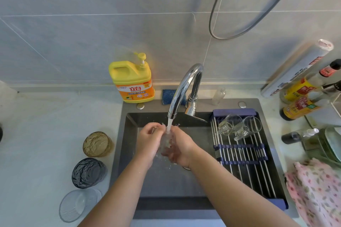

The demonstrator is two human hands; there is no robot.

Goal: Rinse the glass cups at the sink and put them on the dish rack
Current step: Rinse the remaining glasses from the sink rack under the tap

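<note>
In the head view, the clear cup [167, 142] is nearly lost: see-through glass, held over the sink [129, 153] under the water stream [169, 125] from the curved chrome faucet [184, 86], shows only as a pale blur and splashes. The left hand [149, 138] curls its fingers round the cup's far end, and the right hand [180, 148] wraps it from the other side; exactly where the fingertips touch cannot be made out. The hands hide most of the drain. On the metal rods of the dish rack [248, 173], which spans the sink's right side, two handled cups [232, 125] of plain clear glass lie touching. On the pale counter to the left stand an amber glass [96, 143] and a smoky grey glass [88, 172], both rippled, and a clear ribbed glass [79, 204]. A floral cloth [317, 193] is cut off at the right edge.
</note>
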